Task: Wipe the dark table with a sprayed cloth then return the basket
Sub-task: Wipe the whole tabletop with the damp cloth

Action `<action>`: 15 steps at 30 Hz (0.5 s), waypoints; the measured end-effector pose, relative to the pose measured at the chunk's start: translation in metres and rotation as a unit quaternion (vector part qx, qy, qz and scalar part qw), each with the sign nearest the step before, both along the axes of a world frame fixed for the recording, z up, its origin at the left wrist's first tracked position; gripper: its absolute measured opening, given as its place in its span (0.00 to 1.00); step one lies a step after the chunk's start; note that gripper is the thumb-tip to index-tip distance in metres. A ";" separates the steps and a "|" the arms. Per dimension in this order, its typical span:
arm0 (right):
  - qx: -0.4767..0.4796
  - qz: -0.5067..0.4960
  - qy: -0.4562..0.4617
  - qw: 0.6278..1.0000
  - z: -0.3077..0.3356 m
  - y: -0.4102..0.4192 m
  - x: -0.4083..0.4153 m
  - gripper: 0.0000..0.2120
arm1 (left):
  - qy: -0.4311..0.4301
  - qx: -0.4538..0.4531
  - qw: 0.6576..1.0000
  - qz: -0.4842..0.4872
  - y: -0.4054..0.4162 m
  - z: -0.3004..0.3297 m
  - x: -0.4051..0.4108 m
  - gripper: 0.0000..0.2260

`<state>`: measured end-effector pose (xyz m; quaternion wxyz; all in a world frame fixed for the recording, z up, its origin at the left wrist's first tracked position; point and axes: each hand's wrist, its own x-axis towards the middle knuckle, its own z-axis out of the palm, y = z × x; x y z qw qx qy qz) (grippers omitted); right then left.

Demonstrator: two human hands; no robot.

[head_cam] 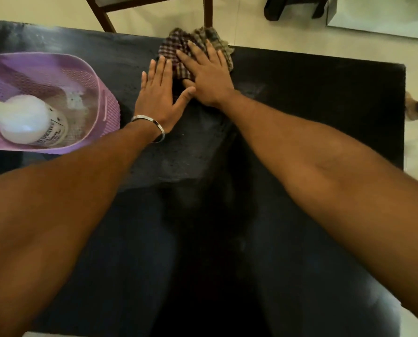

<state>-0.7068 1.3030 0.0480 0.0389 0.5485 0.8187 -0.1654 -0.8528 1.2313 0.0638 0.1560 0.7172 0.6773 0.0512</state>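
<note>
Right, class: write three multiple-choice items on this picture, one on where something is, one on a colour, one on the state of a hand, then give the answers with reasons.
1. Where is the spray bottle?
A. lying in the basket
B. standing on the floor
C. held in the right hand

2. What colour is the basket?
A. green
B. purple
C. red

3. How is the right hand placed?
A. curled into a fist in the air
B. flat, fingers straight, pressing on the checked cloth
C. gripping the basket rim

Answers:
1 A: the white bottle lies on its side inside the basket, left on the dark table.
2 B: its perforated wall is light purple.
3 B: its straight fingers lie over the checked cloth at the table's far edge, the left hand flat beside it.
</note>
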 end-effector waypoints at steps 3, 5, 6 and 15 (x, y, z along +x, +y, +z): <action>-0.002 -0.030 0.014 0.999 0.000 -0.001 0.041 0.32 | 0.001 0.003 1.000 0.000 -0.006 -0.003 0.006 0.37; 0.003 -0.081 0.019 0.997 -0.001 -0.002 0.085 0.32 | -0.013 0.004 1.000 0.000 -0.009 -0.004 0.013 0.37; 0.010 -0.109 0.016 0.994 -0.001 -0.004 0.114 0.32 | -0.018 0.004 1.000 0.000 -0.011 -0.005 0.017 0.37; 0.024 -0.337 -0.045 0.940 0.005 -0.052 0.345 0.32 | -0.001 -0.001 1.000 -0.006 -0.022 -0.008 0.037 0.39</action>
